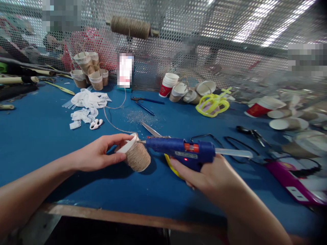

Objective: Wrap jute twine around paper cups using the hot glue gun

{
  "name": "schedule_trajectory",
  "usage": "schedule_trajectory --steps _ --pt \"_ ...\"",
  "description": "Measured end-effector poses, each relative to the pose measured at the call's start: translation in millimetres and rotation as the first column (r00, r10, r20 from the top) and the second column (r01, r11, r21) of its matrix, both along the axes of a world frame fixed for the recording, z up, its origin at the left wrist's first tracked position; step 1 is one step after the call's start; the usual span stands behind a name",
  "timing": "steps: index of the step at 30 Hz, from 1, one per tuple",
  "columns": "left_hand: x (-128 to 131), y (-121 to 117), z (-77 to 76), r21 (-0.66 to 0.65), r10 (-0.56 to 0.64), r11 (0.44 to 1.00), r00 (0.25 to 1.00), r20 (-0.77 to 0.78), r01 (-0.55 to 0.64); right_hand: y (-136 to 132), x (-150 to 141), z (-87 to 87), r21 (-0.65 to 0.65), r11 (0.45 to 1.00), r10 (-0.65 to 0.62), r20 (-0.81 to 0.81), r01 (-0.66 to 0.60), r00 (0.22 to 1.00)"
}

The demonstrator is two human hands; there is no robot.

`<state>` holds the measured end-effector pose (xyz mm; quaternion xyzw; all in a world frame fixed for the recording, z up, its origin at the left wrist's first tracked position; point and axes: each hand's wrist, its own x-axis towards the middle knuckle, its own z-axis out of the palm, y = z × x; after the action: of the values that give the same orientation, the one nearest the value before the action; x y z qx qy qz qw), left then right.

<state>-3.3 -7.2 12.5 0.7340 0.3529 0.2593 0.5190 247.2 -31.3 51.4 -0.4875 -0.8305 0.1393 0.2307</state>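
My left hand (107, 152) grips a paper cup (138, 156) by its white rim, thumb on one side and fingers on the other. Twine is wound round the cup, which tilts with its mouth toward that hand. From its rim a loose strand of twine (113, 126) runs back across the table. A blue hot glue gun (178, 148) is in my right hand (204, 175), its red light lit and a clear glue stick jutting from the rear. The nozzle touches or nearly touches the cup near the rim. Scissors (151, 129) with yellow handles lie partly hidden beneath the gun.
White lace (89, 99) lies at the left, with twine-covered cups (95, 80) behind it. Blue pliers (146, 102) rest mid-table. Stacked paper cups (170, 83) and a yellow crown-shaped piece (212, 105) stand back right. A purple power strip (288, 182) and black cables are at right.
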Motion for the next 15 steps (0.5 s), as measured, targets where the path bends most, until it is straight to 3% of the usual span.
schedule_trajectory --steps 5,15 --pt "0.7 0.3 -0.2 0.010 -0.008 1.000 1.000 0.008 0.008 -1.6 -7.4 -3.8 -0.286 0.936 -0.251 -0.125 0.207 0.960" --pt "0.3 -0.1 1.8 0.015 -0.007 1.000 1.000 -0.014 0.007 2.5 -12.5 0.4 -0.491 0.824 -0.365 -0.075 0.284 0.928"
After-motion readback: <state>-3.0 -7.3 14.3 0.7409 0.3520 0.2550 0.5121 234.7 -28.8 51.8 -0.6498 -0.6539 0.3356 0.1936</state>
